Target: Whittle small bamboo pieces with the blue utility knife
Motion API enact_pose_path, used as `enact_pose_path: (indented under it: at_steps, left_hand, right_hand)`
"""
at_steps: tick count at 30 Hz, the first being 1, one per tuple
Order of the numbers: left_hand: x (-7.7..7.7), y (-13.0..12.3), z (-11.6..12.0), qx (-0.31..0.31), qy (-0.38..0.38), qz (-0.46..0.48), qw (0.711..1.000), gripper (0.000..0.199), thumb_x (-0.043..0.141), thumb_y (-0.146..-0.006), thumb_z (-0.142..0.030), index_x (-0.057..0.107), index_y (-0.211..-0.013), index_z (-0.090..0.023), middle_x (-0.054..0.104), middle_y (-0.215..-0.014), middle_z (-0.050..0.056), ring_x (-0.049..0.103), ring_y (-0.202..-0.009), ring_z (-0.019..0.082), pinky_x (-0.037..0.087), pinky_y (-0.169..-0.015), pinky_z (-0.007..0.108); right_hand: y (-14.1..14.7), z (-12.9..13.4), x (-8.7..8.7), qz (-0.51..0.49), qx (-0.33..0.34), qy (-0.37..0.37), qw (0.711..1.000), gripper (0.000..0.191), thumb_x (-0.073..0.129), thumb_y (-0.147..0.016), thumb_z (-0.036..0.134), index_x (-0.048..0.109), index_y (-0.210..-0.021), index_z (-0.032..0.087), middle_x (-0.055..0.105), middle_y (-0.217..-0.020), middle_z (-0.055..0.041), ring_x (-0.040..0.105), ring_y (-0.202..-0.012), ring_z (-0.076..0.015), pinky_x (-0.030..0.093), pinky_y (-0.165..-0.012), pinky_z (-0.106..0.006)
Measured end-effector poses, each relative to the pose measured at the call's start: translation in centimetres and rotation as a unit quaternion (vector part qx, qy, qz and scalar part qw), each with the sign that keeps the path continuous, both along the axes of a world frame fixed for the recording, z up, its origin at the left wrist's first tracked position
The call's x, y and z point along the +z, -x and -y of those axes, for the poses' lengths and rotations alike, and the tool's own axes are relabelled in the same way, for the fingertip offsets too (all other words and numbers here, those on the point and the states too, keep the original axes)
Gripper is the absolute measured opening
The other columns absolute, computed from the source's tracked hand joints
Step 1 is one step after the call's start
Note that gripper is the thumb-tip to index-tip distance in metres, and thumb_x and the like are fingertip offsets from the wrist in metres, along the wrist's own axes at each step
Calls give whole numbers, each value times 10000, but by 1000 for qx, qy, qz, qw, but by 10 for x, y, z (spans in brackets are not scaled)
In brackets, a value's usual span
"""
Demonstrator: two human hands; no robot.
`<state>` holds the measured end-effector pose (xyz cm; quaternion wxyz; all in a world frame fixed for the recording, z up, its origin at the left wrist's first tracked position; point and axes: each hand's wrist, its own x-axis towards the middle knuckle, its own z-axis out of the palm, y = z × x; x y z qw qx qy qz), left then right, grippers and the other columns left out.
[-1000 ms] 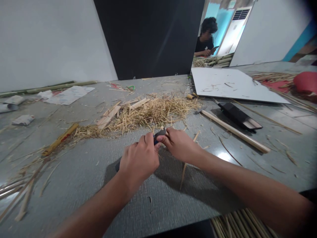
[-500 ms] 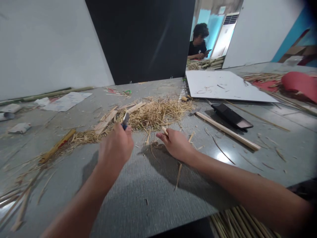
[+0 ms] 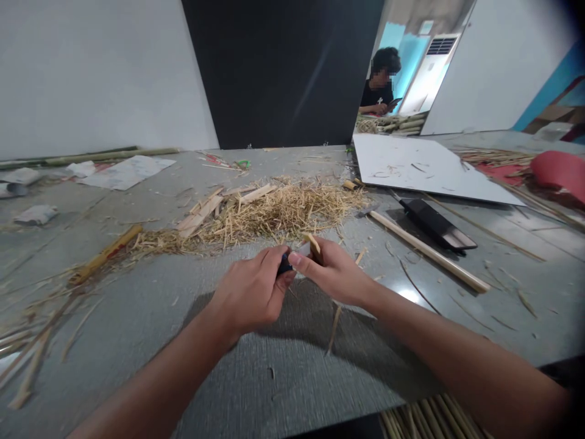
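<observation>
My left hand (image 3: 253, 289) is closed around the dark blue handle of a knife (image 3: 284, 263). The pale blade runs toward my right hand and is partly covered by its thumb. My right hand (image 3: 336, 271) pinches a small piece of bamboo (image 3: 312, 242), its light end sticking up past the fingers. Both hands meet above the table, with the blade against or very close to the bamboo piece; exact contact is hidden. Just beyond them lies a heap of thin shavings (image 3: 292, 210), with flat wood strips (image 3: 201, 214) at its left.
To the right lie a pale rod (image 3: 429, 251) and a black phone-like device (image 3: 439, 224). Behind them is a white board (image 3: 411, 164). A yellow bamboo tube (image 3: 107, 253) rests at left. Bamboo sticks (image 3: 434, 417) stand below the table edge. A person (image 3: 381, 85) sits beyond the panels.
My left hand has moved right and down with the knife, bringing it from apart to the bamboo piece in my right hand. The view has shifted slightly.
</observation>
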<state>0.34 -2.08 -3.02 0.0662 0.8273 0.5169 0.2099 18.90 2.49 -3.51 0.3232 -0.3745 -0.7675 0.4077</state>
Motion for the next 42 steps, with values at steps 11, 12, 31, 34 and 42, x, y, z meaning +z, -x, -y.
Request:
enact_pose_path:
  at_steps: [11,12,31,34,42]
  left_hand:
    - [-1,3,2,-44,24,-11,999,351,334,-974,-376,471,-1209,-154,656,-1131,151,662,-943,307,531,-762,473]
    - [-2,4,2,-46,26,-14,998,351,335,-973,-373,467,-1214,-155,652,-1141,154,660,-952,306,528,-773,474]
    - [12,-16,12,107,45,-130,985,317,312,-967,-370,482,-1151,-177,692,-1024,119,687,-784,321,477,-622,409]
    - [13,-15,9,130,41,-123,983,306,334,-960,-375,503,-1124,-180,689,-1017,119,681,-768,301,459,-608,380]
    - [26,51,-20,372,-80,-51,923,414,265,-976,-416,542,-1114,-141,657,-772,120,613,-657,256,392,-572,335]
  right_hand:
    - [0,5,0,23,21,31,999,407,521,-884,612,500,-869,206,454,-635,49,384,-552,-104,274,-479,-262]
    - [-1,6,1,30,17,31,999,412,522,-881,617,494,-867,207,459,-632,49,390,-550,-105,274,-477,-261]
    - [8,2,7,170,-78,-77,979,445,408,-912,617,399,-695,229,498,-617,5,432,-554,-141,240,-523,-291]
    - [12,2,8,176,-78,-55,980,449,393,-926,608,424,-697,223,534,-653,-11,458,-584,-145,258,-537,-288]
    - [-8,-14,6,132,-164,-50,976,521,293,-935,668,288,-646,235,323,-549,45,290,-502,-107,179,-483,-290]
